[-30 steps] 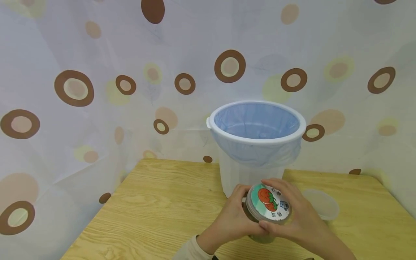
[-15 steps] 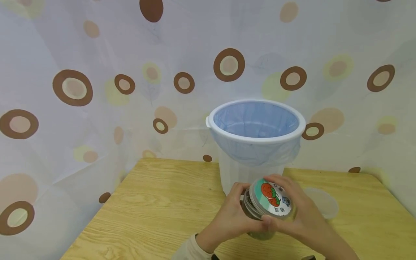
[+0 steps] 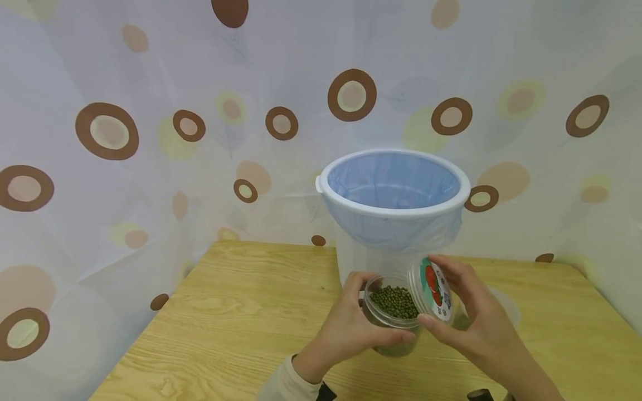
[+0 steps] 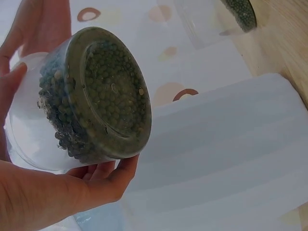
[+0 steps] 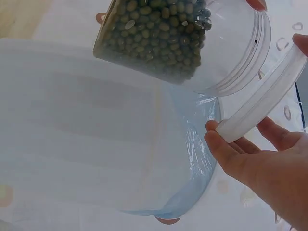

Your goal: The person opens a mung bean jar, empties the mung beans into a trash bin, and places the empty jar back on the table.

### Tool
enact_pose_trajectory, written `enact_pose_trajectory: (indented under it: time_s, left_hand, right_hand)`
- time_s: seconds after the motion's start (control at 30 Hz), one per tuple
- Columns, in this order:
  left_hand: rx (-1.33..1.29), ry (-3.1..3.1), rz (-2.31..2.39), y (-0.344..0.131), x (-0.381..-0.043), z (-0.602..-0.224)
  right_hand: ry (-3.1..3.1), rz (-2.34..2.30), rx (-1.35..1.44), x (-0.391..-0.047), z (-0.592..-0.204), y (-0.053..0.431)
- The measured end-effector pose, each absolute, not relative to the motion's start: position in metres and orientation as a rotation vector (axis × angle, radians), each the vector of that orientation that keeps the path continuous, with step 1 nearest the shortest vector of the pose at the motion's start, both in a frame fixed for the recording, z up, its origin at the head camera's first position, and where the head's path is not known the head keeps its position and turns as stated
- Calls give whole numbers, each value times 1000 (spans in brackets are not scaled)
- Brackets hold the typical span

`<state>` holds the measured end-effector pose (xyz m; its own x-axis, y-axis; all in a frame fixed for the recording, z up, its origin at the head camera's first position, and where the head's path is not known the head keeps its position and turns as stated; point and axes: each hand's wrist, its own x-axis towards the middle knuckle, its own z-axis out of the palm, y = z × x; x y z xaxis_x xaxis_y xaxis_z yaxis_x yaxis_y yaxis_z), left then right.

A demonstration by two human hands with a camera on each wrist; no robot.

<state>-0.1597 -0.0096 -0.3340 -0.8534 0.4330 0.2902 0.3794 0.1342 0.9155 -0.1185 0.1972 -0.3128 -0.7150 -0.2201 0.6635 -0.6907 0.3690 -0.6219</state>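
Note:
My left hand (image 3: 351, 326) grips a clear plastic jar (image 3: 396, 350) around its side, close in front of the bin. Green mung beans (image 3: 393, 301) fill its lower part, seen through the uncovered mouth. Between thumb and fingertips, my right hand (image 3: 484, 326) holds the jar's lid (image 3: 435, 289), printed with red tomatoes. The lid stands tilted beside the jar's right rim. In the left wrist view the jar (image 4: 113, 91) shows its base packed with beans. A gap separates lid (image 5: 264, 96) and jar (image 5: 236, 43) in the right wrist view.
Behind the hands stands a white bin (image 3: 391, 213) lined with a blue plastic bag (image 3: 396, 233). A clear tub (image 3: 506, 305) sits on the wooden table (image 3: 241, 312), partly hidden by the right hand. A patterned curtain (image 3: 301, 67) hangs behind.
The lid has come off the jar's mouth and moved right, tilting with the right hand. The beans inside now show. The left hand keeps its grip on the jar.

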Motion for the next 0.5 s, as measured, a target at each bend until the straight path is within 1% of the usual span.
enact_pose_trajectory:
  time_s: [0.27,0.5]
  left_hand:
    - [813,2383,1899,-18,-161,-325]
    - [851,2381,1964,-23,-161,-320]
  right_hand:
    - [-2097,1435,703,-120,-311,199]
    - [-2147,1353,563,-122,-311,200]
